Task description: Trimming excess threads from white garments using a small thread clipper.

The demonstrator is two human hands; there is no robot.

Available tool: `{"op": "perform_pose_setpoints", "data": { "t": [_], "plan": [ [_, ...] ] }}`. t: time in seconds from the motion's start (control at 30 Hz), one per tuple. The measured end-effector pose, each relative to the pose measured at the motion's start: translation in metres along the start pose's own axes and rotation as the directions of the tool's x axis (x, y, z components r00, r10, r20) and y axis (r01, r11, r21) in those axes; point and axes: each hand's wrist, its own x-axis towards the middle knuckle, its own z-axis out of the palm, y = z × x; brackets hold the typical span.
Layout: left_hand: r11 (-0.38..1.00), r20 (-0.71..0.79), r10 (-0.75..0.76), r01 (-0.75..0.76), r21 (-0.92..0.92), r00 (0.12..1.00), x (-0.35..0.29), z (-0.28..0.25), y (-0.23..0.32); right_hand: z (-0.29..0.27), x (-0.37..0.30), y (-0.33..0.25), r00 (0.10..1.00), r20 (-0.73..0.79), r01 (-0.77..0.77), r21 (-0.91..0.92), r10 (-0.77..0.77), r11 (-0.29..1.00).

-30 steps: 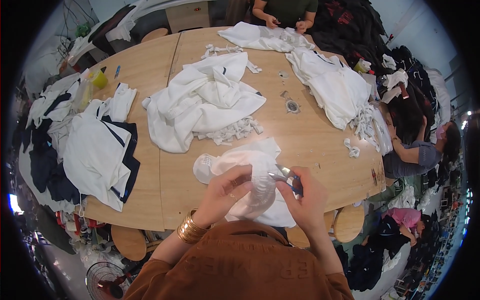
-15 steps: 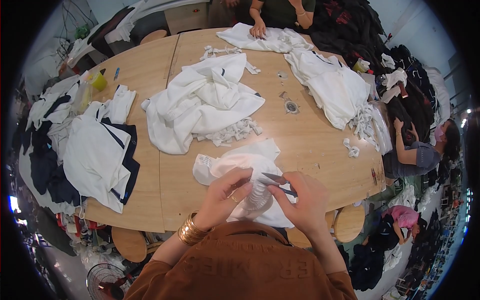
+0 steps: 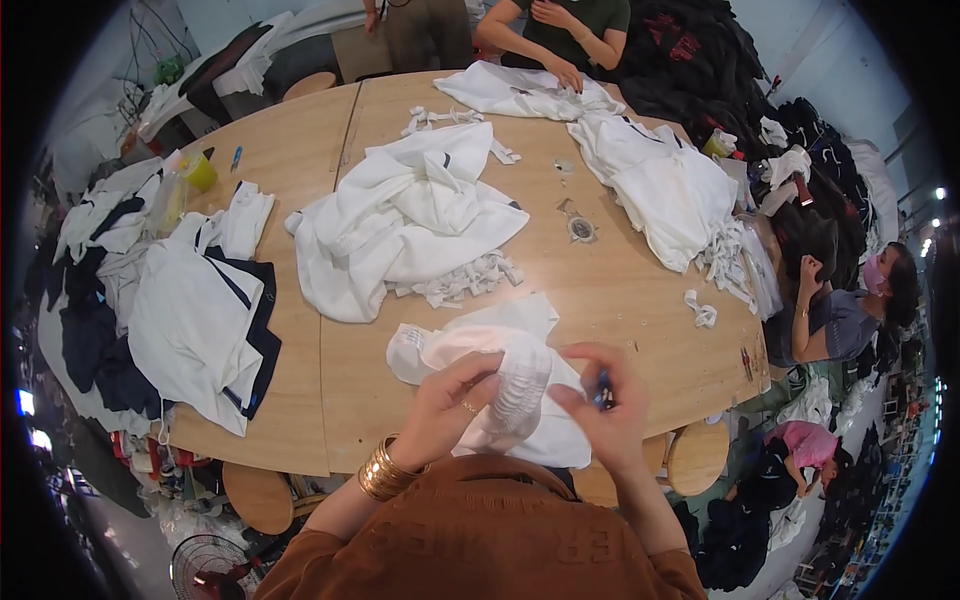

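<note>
Close in front of me, a white garment (image 3: 540, 435) with a gathered elastic band (image 3: 522, 378) lies bunched at the table's near edge. My left hand (image 3: 450, 400) pinches the band's left side between thumb and fingers, a gold bracelet on its wrist. Just right of the band, my right hand (image 3: 610, 410) keeps thread snips (image 3: 604, 392) in its palm; only a blue part shows between the fingers, and the blades are hidden. Its thumb and forefinger are apart beside the cloth and slightly blurred.
On the wooden table (image 3: 290, 160) lie a heap of white garments (image 3: 410, 215), white scraps (image 3: 470, 280), white-and-navy clothes (image 3: 190, 320) at left and another white pile (image 3: 660, 190) at right. A co-worker (image 3: 560, 35) handles white cloth across the table; another person (image 3: 840, 310) sits at right.
The snips' blades, at the band before, have turned back into my right palm as that hand moved off it. The band now stands more upright and opened out in my left hand.
</note>
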Motion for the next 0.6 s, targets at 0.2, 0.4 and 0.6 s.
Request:
{"op": "perform_pose_setpoints", "data": {
  "t": [0.2,0.4,0.6],
  "plan": [
    [0.987,0.088,-0.127,0.135,-0.088,0.988,0.002,0.001,0.004,0.016,0.012,0.024,0.82,0.215,0.563,-0.471,-0.53,0.68],
    [0.969,0.12,-0.145,0.165,-0.181,0.982,0.002,0.002,0.006,0.017,0.011,0.019,0.993,0.103,0.078,-0.234,-0.055,0.969],
    [0.972,0.101,-0.167,0.182,-0.152,0.981,0.002,-0.002,0.01,-0.01,0.017,0.005,0.993,0.036,-0.117,0.281,0.112,0.952]
  ]
}}
